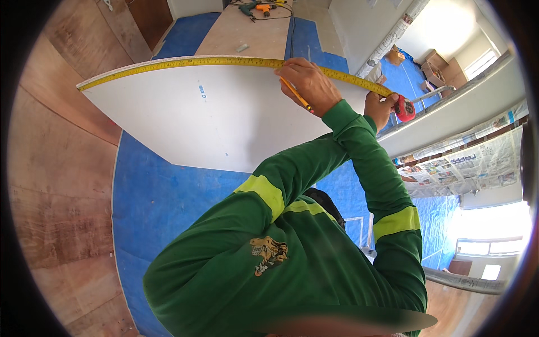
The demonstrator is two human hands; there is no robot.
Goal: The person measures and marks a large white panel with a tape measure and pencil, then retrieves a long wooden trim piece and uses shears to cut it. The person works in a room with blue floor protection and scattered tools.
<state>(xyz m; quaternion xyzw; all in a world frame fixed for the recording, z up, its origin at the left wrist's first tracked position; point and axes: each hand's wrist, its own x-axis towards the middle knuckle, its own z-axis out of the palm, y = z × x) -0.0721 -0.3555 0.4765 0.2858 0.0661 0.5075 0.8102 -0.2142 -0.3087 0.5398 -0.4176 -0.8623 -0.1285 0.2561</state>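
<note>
Left hand (306, 84) clamped on pencil (296, 94), pinning yellow tape (185, 63) along white board (224, 121) edge; right hand (380, 108) gripping red tape case (404, 108), keeping it taut.

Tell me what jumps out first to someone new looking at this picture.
A big white board fills the middle, with a yellow tape measure stretched along its far edge. The left hand presses the tape down while gripping a pencil; the right hand holds the red tape case just off the board's right end.
</note>
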